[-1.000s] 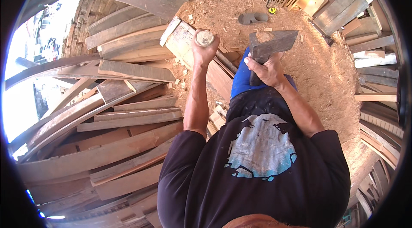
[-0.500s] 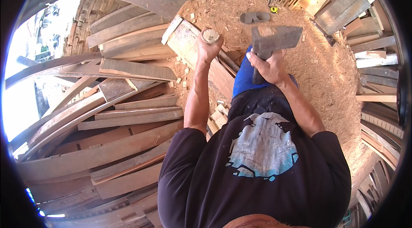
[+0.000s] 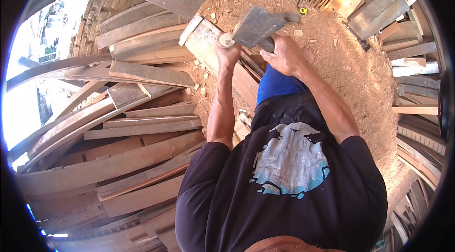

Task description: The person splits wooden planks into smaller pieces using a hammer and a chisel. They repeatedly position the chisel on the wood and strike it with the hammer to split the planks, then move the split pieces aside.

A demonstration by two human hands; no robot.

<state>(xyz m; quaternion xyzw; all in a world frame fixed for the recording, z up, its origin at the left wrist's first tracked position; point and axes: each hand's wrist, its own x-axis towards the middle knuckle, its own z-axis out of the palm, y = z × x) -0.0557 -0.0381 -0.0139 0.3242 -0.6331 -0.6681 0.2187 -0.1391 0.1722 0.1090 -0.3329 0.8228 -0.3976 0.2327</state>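
I saw the left hand (image 3: 229,55) clamped around a round-ended wooden piece (image 3: 226,39) by a pale plank (image 3: 203,39); the right hand (image 3: 285,56), apart from it, gripped a dark broad-bladed tool (image 3: 257,26) close beside the piece.

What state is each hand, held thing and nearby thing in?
Left hand: closed around the round-ended piece
Right hand: gripping the hatchet by its handle
Round-ended piece: pale end facing up
Hatchet: head beside that end, contact unclear
Tape measure: lying on the floor
Floor: strewn with wood chips
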